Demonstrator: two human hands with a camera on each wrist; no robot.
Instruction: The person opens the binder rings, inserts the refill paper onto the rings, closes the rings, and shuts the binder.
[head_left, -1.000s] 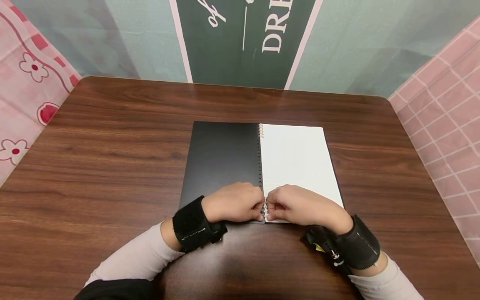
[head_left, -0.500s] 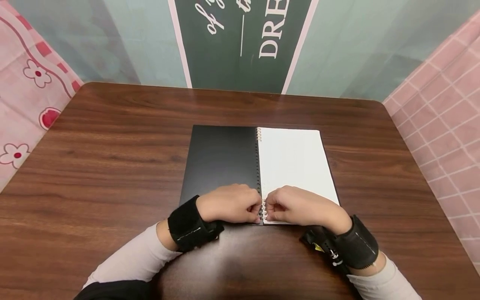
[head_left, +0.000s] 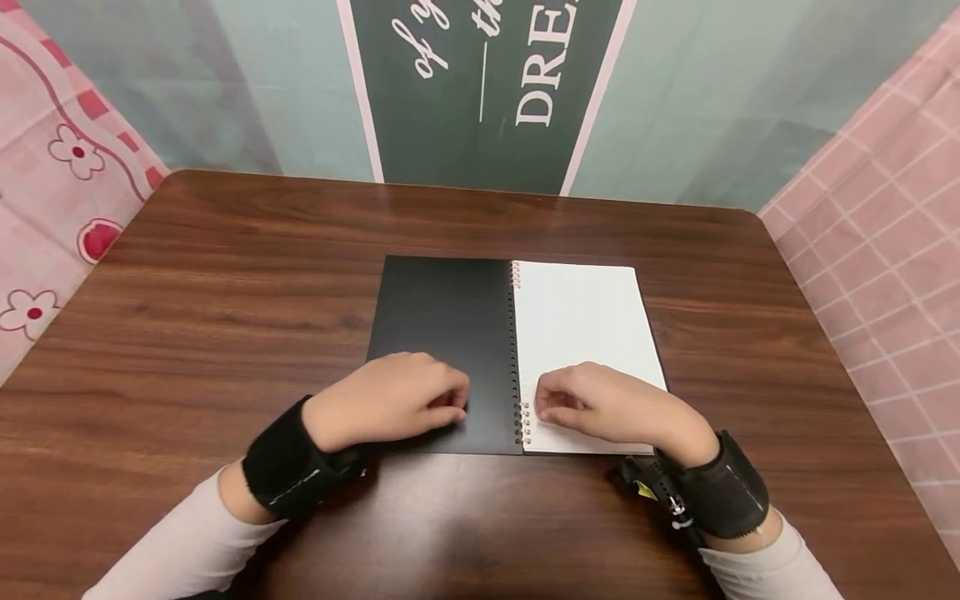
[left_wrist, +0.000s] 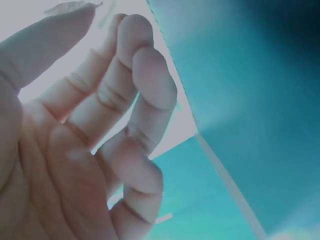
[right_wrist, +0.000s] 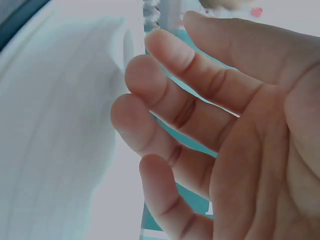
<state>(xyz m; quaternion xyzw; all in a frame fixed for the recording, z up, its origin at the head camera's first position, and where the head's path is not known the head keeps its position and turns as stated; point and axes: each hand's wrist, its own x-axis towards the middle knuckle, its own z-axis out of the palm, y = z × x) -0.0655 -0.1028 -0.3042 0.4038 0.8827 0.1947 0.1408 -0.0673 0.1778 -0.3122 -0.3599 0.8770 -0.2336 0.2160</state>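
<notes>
A spiral notebook lies open flat, with its black cover on the left and a white lined page on the right. Metal rings show at the near and far ends of the spine. Over the near part of the cover hovers my left hand, fingers loosely curved and holding nothing; its bare palm fills much of the left wrist view. My right hand is over the near part of the page, beside the rings. In the right wrist view its fingers are relaxed, with nothing between them.
The notebook rests on a brown wood-grain table. A pale green curtain with a dark lettered panel hangs behind the far edge. Pink tiled cloth stands at the right, flowered pink cloth at the left.
My left hand has let go of the near end of the spine and moved left over the cover. The right hand's fingers have loosened and come slightly away from the rings.
</notes>
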